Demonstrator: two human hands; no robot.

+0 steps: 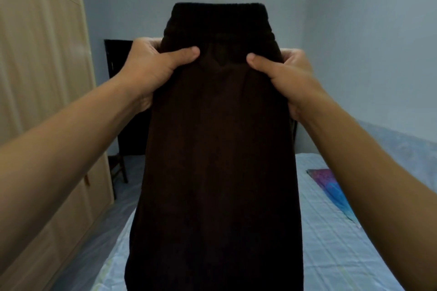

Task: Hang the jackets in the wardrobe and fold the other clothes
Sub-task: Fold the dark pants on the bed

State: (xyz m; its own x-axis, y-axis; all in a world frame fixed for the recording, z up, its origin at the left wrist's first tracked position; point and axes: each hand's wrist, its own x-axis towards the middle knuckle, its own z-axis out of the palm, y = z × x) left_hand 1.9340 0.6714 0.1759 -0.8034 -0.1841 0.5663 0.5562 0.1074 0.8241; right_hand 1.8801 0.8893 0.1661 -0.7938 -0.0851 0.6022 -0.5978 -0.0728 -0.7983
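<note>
A dark brown garment (217,149) hangs upright in the air in the middle of the view, held out in front of the person above the bed (331,231). Its ribbed band (218,10) is at the top, and the cloth widens downward until it runs out of the bottom of the picture. The left hand (151,66) grips the garment's left edge just below the band, with the thumb (184,53) pressed flat on the near face and the fingers curled round behind it. The right hand (290,73) holds the right edge at about the same height in the same way, its thumb (260,61) on the front and its fingers mostly hidden behind the fabric. The two thumbs point toward each other and stay apart.

The bed has a pale blue sheet, and a purple and blue cloth (331,186) lies on its right side. A light wooden wardrobe (42,78) with shut doors fills the left. A dark chair (118,168) stands beyond it near the far wall.
</note>
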